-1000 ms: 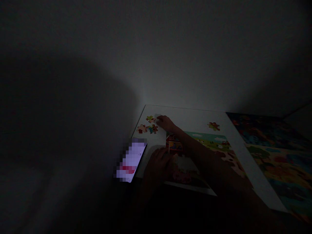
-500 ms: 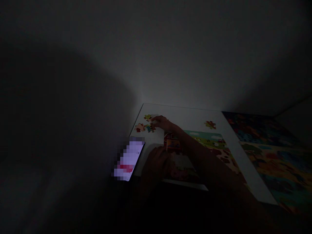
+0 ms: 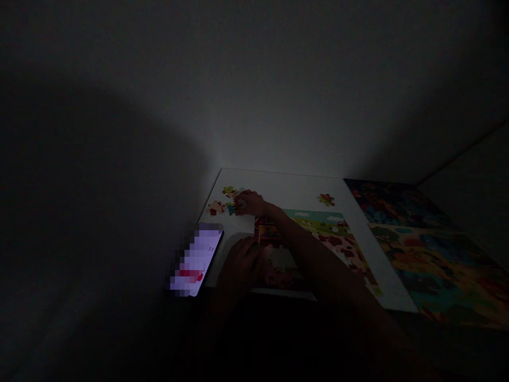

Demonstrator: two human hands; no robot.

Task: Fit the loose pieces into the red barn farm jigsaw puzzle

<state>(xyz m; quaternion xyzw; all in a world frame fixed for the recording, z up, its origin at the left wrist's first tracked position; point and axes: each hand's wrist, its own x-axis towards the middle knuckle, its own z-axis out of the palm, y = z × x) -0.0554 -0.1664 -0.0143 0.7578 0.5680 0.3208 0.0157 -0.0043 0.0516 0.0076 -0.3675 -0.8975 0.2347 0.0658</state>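
Observation:
My right hand [image 3: 250,202] is over a group of loose jigsaw pieces at the far left of the white table. Its fingers are curled together on a jigsaw piece [image 3: 231,208] with blue and yellow on it, partly covered by the fingertips. Beside it lie a pinkish piece with a brown patch [image 3: 215,208] and a green-yellow piece [image 3: 228,189]. My left hand [image 3: 242,260] lies low at the left edge of a partly assembled farm puzzle [image 3: 334,225], fingers stretched out and dim. My right forearm hides the middle of the puzzle.
A lit phone [image 3: 196,257] lies at the left edge of the white table [image 3: 278,185]. One separate jigsaw piece [image 3: 326,200] sits behind the puzzle. Colourful picture sheets [image 3: 421,249] cover the right side. A wall [image 3: 278,106] rises behind; the room is very dark.
My right hand's fingers have closed in on the jigsaw piece. My left hand stays by the puzzle's edge. The whole scene has shifted left in view.

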